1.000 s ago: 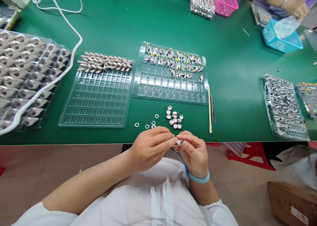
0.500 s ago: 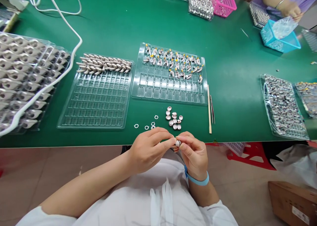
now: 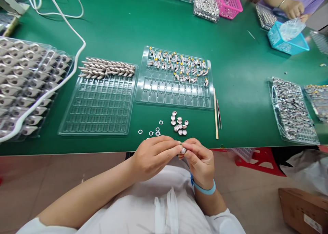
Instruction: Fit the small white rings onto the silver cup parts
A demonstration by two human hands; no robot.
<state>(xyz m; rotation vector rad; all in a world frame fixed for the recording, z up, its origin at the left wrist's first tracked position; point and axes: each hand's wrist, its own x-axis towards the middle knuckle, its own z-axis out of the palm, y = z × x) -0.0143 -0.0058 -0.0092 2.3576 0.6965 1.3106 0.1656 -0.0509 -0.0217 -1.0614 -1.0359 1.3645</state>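
Observation:
My left hand (image 3: 153,157) and my right hand (image 3: 201,162) meet just over the table's front edge. Both pinch one small silvery rounded part (image 3: 183,151) between their fingertips; its lower side is hidden by the fingers. Beyond them on the green table lies a cluster of small round metal caps (image 3: 180,126). To the left of the caps are several thin white rings (image 3: 151,133). A clear tray (image 3: 164,99) behind holds rows of small curved metal pieces with yellow tips. Beside it, another clear tray (image 3: 94,121) carries pointed beige metal pieces (image 3: 107,69) in its back rows.
A wooden stick (image 3: 215,114) and tweezers (image 3: 219,114) lie right of the trays. A white cable (image 3: 69,75) crosses stacked trays of beige parts (image 3: 15,80) at left. Filled trays (image 3: 292,107), a blue basket (image 3: 288,44), a pink basket (image 3: 229,3) and another person's hand (image 3: 294,9) are farther off.
The small part has turned slightly between my fingertips, and both hands stay together. The other person's hand has shifted a little near the blue basket. The view has tilted slightly.

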